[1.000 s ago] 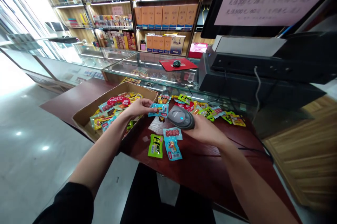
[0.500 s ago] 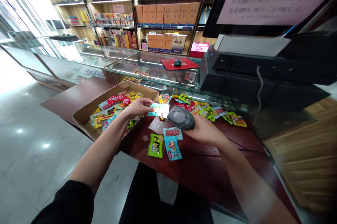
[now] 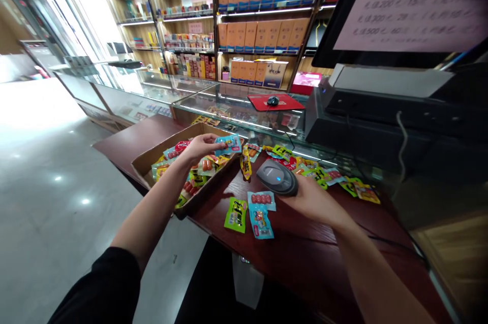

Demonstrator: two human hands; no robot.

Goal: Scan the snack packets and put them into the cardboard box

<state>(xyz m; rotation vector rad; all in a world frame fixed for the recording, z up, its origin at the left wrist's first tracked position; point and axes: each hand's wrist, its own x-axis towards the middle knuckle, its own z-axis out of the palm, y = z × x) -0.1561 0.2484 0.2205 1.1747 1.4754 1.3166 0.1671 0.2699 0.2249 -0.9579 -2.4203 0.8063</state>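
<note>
My left hand point(image 3: 202, 147) pinches a light blue snack packet point(image 3: 229, 144) above the right side of an open cardboard box point(image 3: 143, 164) filled with colourful packets. My right hand point(image 3: 307, 196) is wrapped round a dark grey barcode scanner point(image 3: 276, 176), which shows a small blue light on top. Below the scanner, a packet with red pieces point(image 3: 261, 199) overlaps a blue packet point(image 3: 261, 223). A green packet point(image 3: 236, 215) lies to their left on the dark red table point(image 3: 301, 250). Beside the box is a yellow packet point(image 3: 246, 163).
A row of mixed packets point(image 3: 320, 171) lies along the table's back edge, against a glass counter point(image 3: 229, 105). On the counter are a red mat point(image 3: 293, 102) with a black mouse point(image 3: 272, 101) and, at right, a dark monitor point(image 3: 324, 34). Shelves of boxes stand behind.
My left hand has lifted the blue packet away from the scanner toward the box. The scanner's bright light on the packet is gone and a blue light shows. The view has shifted left.
</note>
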